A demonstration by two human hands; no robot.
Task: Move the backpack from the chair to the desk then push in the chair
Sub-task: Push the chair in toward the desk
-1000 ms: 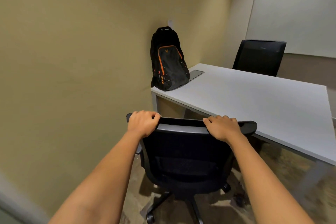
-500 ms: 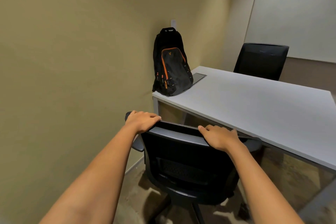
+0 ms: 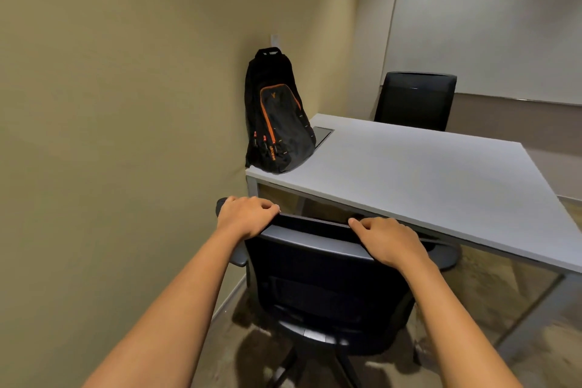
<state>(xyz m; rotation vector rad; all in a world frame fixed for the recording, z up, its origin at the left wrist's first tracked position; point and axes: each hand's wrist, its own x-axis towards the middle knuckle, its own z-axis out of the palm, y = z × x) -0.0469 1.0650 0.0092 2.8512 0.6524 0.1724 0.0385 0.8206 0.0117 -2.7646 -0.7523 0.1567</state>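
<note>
Chair gripped by its top edge at the desk; backpack already placed on the desk.

The chair (image 3: 327,280) is held at the top of its backrest: the left hand (image 3: 244,217) is curled closed over the left corner, the right hand (image 3: 385,241) is laid over the right part with the fingers bent around the edge. The chair is judged stiff and rather light, probably easy to roll, so this top edge is a good place for pushing. The backpack (image 3: 277,116) stands upright at 11 o'clock on the near left corner of the desk (image 3: 425,173), against the wall; it looks soft. The chair's base is cut off at 6 o'clock, and the seat front is hidden. How far the chair is under the desk cannot be told.
</note>
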